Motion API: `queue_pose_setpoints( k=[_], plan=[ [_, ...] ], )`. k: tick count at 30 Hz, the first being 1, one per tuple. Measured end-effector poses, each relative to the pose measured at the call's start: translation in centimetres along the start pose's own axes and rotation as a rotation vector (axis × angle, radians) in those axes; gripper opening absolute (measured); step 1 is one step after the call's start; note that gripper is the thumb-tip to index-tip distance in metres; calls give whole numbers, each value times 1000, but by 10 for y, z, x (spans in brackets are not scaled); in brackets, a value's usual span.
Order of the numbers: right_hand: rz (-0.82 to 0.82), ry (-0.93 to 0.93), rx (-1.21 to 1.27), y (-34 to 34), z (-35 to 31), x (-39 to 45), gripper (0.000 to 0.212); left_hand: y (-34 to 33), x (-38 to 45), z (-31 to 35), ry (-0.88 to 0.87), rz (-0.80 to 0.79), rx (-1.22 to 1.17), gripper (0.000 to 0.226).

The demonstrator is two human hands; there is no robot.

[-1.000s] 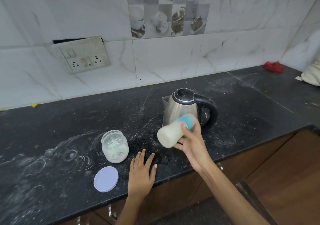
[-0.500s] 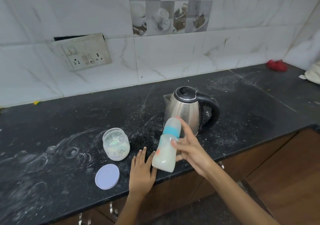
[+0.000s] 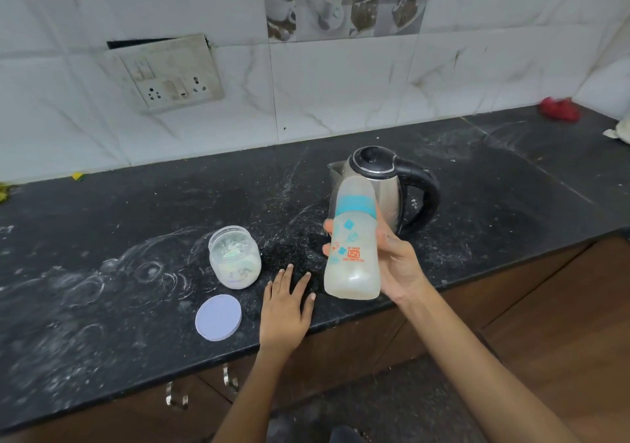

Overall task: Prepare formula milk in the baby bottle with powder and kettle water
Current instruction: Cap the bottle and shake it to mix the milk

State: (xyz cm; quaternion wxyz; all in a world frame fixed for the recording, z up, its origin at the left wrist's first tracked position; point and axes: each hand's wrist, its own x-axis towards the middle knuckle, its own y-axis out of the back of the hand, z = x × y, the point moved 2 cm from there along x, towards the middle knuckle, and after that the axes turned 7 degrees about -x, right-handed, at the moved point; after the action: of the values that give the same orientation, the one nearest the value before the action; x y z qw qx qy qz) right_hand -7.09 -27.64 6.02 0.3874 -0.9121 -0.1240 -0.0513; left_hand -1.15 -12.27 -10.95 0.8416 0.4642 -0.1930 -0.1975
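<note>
R hand [image 3: 397, 265] wraps bottle [image 3: 353, 248] upright, in front of kettle [image 3: 378, 187]; milky inside. L hand [image 3: 284, 306] flat on counter [image 3: 102, 306], fingers spread, left of kettle; jar [image 3: 234, 257] & lid [image 3: 218, 317] further left.

Head cam, looks fwd-down, close over counter [image 3: 102, 238] edge.

The black speckled stone surface [image 3: 102, 238] lies open to the left and behind. In the middle, a clear plastic powder jar [image 3: 234, 257], its round lilac lid [image 3: 218, 317] and a flat left hand [image 3: 284, 309] crowd the front edge; the steel kettle with black handle [image 3: 381, 187] blocks the right.
</note>
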Motion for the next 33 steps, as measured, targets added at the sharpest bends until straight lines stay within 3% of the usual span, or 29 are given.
queue_pose_setpoints(
  k=[3,7,12,16,21,23,25,28,30,33],
  plan=[
    [-4,-15,-33,-5,-2,1,101,0,-1,1,1,3,-12,56],
    [160,-94,-142,-5,2,2,99,-1,0,0,0,7,6,54],
    [505,-288,-223,-3,13,-2,47,0,0,-1,12,-18,26,56],
    [553,-370,-374,4,17,-7,51,0,1,0,19,-17,15,56],
    [446,-227,-662,10,0,-12,103,-1,0,-1,9,-13,17,54],
    [529,-46,-567,10,-4,-9,93,0,0,-1,9,-12,18,52],
    [627,20,-453,5,1,-7,81,1,0,0,14,-15,16,50],
    [471,-166,-588,-1,19,-15,82,-2,-1,-3,-9,-7,-23,53],
    [411,-170,-559,-4,17,-19,82,-2,-1,-5,-23,-1,-30,55],
    [644,70,-300,6,-1,-12,74,-3,1,-4,-12,8,11,50]
  ],
)
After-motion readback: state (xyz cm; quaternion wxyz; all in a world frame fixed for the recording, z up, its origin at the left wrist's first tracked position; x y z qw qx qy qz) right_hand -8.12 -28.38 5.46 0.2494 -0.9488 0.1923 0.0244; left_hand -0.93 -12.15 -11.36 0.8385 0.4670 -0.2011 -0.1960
